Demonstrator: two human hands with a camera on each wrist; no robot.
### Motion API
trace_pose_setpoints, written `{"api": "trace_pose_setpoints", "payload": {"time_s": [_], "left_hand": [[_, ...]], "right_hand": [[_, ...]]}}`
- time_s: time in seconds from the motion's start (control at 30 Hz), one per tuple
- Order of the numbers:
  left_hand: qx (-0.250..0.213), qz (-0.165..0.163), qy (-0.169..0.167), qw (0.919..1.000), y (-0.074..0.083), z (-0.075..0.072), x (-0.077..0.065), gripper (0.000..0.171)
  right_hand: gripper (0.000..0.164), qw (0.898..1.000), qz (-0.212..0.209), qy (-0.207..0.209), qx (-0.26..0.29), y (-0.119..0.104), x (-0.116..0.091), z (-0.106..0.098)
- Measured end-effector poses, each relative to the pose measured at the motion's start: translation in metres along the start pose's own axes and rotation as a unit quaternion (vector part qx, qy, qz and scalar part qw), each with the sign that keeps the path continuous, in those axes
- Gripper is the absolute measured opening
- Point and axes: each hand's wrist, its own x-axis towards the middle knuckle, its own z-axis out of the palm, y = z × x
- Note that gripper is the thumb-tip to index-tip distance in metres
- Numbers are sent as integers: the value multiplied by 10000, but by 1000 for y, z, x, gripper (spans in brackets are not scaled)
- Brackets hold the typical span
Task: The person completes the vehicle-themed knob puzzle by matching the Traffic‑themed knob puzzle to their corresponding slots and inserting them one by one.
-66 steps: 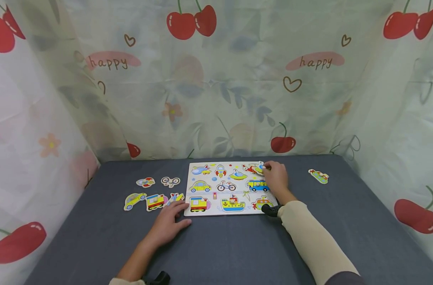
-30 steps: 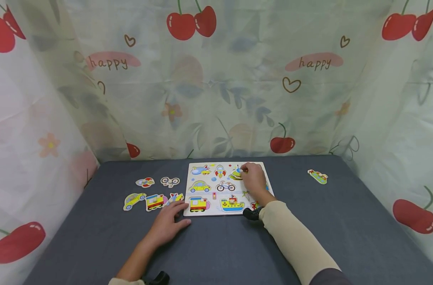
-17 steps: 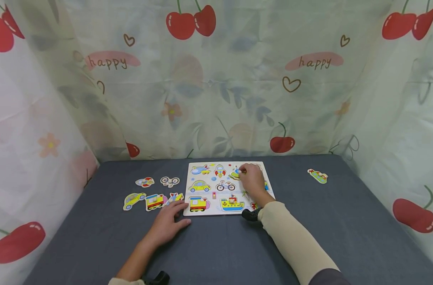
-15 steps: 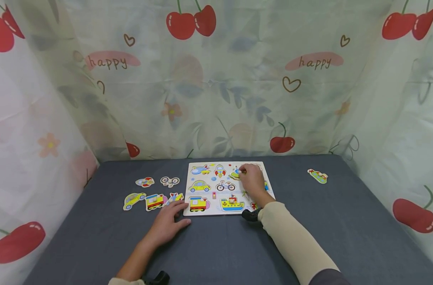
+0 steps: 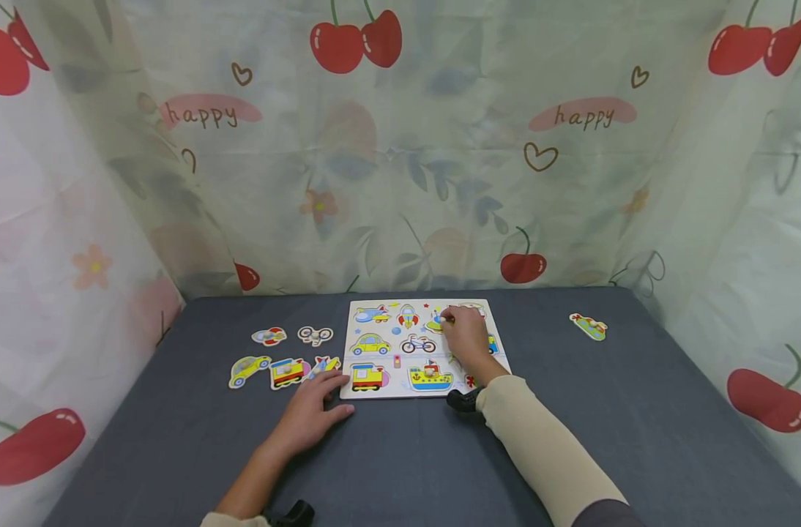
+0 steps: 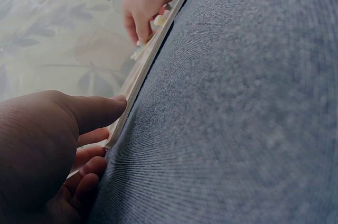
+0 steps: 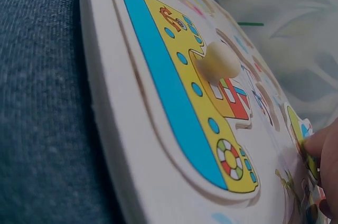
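Observation:
My right hand (image 5: 469, 337) pinches a yellow-green flying saucer puzzle piece (image 5: 433, 323) over the matching picture in the board's back row. In the right wrist view the saucer piece (image 7: 294, 126) stands tilted against the board's surface, its far part hidden by the fingers. The white puzzle board (image 5: 402, 382) lies flat on the table. At its near left corner rests my left hand (image 5: 311, 413), fingers loosely spread, thumb (image 6: 103, 110) along the near edge. A boat piece (image 7: 169, 92) with a round wooden knob sits in its recess at the front.
Left of the board lie a rocket piece (image 5: 269, 337), a bicycle piece (image 5: 315, 336), a car piece (image 5: 249, 372), a train piece (image 5: 287, 373) and a plane piece (image 5: 324, 364), partly behind my left hand. A submarine piece (image 5: 589, 326) lies far right. A printed curtain (image 5: 400, 219) surrounds the table.
My right hand has moved left with the saucer piece, from the board's back right corner to the saucer picture, then stayed there with slight shifts. The left hand has kept its place.

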Motion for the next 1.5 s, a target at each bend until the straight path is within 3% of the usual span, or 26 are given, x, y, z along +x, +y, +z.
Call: {"api": "trace_pose_setpoints", "payload": {"time_s": [0.97,1.5], "left_hand": [[5,9,54,10000,-4,2,2,47],[-38,21,66,10000,-4,2,2,47]], "right_hand": [[18,9979,-61,-127,-629,-1,2,2],[18,9960,-158,-171,-865,16,10,-25]]}}
